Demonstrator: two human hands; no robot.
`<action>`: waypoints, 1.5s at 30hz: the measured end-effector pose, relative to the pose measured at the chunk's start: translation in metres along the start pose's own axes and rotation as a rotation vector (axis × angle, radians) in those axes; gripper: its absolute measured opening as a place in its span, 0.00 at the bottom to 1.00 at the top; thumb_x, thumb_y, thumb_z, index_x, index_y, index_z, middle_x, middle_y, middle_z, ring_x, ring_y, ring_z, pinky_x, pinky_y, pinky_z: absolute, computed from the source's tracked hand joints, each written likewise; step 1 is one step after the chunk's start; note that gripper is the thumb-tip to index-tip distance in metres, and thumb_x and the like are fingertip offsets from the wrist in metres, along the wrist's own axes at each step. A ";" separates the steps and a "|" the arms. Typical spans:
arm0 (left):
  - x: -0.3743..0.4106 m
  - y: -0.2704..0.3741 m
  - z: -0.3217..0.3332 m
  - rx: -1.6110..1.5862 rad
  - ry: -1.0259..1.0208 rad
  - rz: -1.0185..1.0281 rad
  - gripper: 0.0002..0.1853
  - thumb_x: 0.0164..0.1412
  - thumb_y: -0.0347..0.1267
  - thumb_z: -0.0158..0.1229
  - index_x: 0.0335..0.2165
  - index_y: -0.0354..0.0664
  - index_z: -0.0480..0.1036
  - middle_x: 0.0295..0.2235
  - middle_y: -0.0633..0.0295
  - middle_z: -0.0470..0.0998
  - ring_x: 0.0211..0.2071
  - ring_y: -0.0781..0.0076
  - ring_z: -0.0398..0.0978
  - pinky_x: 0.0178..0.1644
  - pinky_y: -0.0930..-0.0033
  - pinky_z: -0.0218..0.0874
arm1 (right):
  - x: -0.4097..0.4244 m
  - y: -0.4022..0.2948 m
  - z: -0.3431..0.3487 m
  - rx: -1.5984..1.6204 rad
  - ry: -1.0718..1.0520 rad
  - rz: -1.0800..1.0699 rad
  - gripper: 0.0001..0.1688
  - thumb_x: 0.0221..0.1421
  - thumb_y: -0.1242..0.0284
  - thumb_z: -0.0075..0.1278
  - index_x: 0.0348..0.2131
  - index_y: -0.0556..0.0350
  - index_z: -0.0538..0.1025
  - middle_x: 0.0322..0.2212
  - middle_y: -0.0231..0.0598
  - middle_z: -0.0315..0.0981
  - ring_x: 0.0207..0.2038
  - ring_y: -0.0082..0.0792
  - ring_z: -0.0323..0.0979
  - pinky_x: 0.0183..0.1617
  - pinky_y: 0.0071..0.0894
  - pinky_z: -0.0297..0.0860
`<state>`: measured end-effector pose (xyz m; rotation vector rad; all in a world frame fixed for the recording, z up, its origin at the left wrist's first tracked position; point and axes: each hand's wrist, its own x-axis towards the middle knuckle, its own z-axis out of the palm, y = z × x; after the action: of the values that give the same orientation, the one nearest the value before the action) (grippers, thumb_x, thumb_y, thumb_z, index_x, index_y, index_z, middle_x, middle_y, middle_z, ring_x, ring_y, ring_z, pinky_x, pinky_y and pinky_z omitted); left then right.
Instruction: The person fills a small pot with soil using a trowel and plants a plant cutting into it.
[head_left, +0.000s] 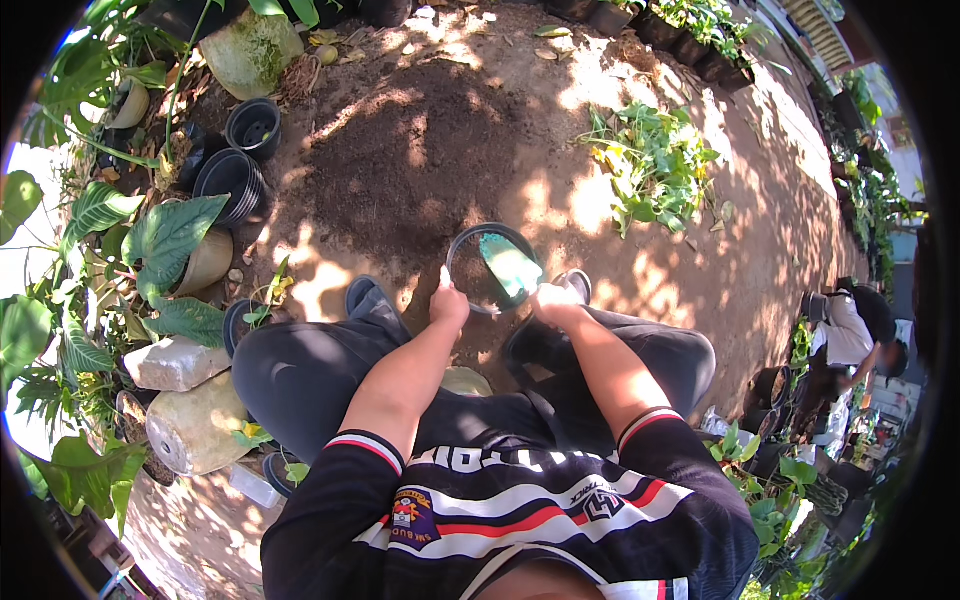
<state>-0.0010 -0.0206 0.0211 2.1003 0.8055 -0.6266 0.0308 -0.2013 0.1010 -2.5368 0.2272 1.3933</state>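
A round black plastic plant pot (464, 253) with dark soil inside stands upright between my knees. My left hand (448, 303) grips its near left rim. In my right hand (554, 301) is a green hand trowel (510, 264), its sunlit blade lying over the soil inside the pot. Just beyond the pot spreads a heap of dark loose soil (405, 150) on the bare ground. The trowel's handle is mostly hidden by my right hand.
Stacked black pots (231, 184), a single black pot (253, 129) and leafy plants line the left side. A pile of green vine cuttings (654, 169) lies at right. A pale stone block (178, 363) is near my left knee. Another person (859, 326) bends among pots at far right.
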 end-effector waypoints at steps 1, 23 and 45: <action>-0.003 0.001 0.001 -0.017 0.020 0.016 0.22 0.57 0.33 0.37 0.51 0.53 0.54 0.35 0.46 0.71 0.38 0.48 0.68 0.41 0.56 0.59 | -0.002 0.002 0.003 0.013 0.030 -0.025 0.27 0.54 0.60 0.30 0.26 0.64 0.73 0.20 0.50 0.72 0.25 0.43 0.72 0.30 0.37 0.68; -0.009 0.011 -0.014 -0.127 -0.126 -0.090 0.30 0.52 0.30 0.38 0.54 0.64 0.47 0.41 0.54 0.69 0.42 0.54 0.67 0.45 0.60 0.58 | -0.028 -0.050 -0.015 0.336 -0.083 0.148 0.28 0.57 0.56 0.28 0.21 0.64 0.64 0.11 0.36 0.59 0.12 0.30 0.60 0.15 0.33 0.62; -0.012 0.010 -0.029 -0.214 -0.207 -0.086 0.29 0.51 0.29 0.38 0.54 0.55 0.50 0.42 0.49 0.68 0.44 0.53 0.66 0.47 0.61 0.56 | -0.039 -0.076 -0.023 0.120 -0.065 0.201 0.27 0.57 0.57 0.27 0.21 0.62 0.65 0.11 0.39 0.61 0.11 0.33 0.62 0.16 0.34 0.63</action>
<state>0.0026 -0.0060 0.0506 1.7834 0.8104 -0.7554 0.0473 -0.1336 0.1561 -2.4214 0.5511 1.4810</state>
